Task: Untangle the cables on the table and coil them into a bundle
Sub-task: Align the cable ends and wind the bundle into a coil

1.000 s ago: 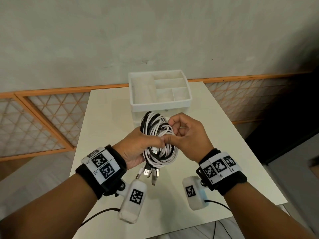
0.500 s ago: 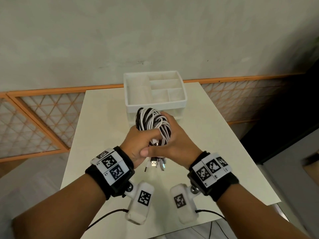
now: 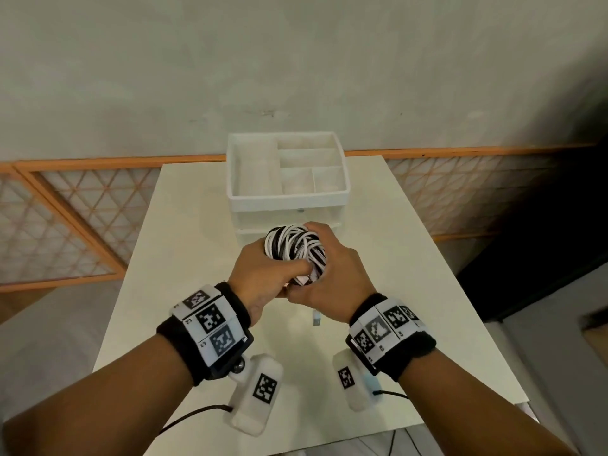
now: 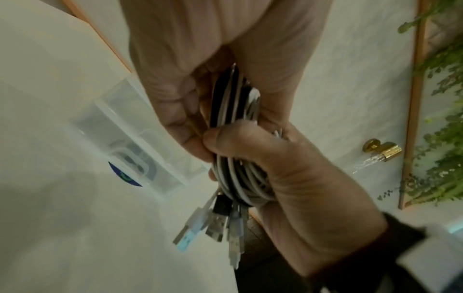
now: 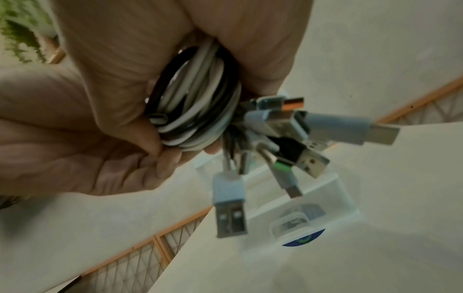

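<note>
Organizer (image 3: 287, 194) at table (image 3: 184, 225) far edge; cable bundle (image 3: 294, 246) before it.

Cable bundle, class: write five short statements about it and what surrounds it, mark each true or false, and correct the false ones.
1. Both hands grip the cable bundle. True: the left hand and right hand close round it.
2. The cables are all black. False: black and white ones are coiled together.
3. The plugs hang loose below the coil. True.
4. The bundle lies in the white organiser. False: it is held above the table, in front of the organiser.
5. The organiser's top tray is divided into compartments. True.
</note>
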Available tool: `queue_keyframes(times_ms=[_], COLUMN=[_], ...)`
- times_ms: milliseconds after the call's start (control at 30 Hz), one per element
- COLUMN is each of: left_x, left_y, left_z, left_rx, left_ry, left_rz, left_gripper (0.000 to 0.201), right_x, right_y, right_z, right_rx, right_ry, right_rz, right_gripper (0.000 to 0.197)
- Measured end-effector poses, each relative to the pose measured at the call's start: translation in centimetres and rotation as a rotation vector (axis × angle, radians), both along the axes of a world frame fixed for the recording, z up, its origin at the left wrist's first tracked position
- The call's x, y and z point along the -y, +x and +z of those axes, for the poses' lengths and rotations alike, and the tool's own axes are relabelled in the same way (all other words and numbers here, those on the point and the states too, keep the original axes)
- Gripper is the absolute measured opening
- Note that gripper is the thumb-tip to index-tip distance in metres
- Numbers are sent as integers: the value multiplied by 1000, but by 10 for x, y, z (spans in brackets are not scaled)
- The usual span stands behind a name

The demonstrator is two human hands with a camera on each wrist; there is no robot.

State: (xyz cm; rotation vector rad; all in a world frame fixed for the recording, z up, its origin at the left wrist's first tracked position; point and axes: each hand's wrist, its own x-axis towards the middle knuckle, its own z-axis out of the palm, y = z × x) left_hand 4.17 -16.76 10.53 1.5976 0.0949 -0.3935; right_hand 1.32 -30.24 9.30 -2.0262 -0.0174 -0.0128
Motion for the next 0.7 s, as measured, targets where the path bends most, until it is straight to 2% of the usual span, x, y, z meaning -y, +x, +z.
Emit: queue_keyframes(times_ms=[100,233,400,533,633,700], left_x=[6,4,4,-1,-7,-14], left_y=[-2,-4,0,6,8,11], left_z=[-8,-16,-31,-35,-34,-29], left_rx=[44,27,27,21,-6,-40], left_ry=[69,95,214,282,280,206], left_rz=[42,-41,207,295,265,177], left_gripper=[36,35,25,13,12,18], right_x=[4,2,-20,-37,-43,-44], right_y=[3,5,13,19,26,30], right_z=[-5,-14,-33,-35,-34,-34], right_rx=[2,-26,-1,-46,-75,-82], right_ry=[-22,-66,-232,-378,-361,-301], right_rz=[18,25,-23,-16,-30,-37], right_gripper=[95,98,96,92,84,84])
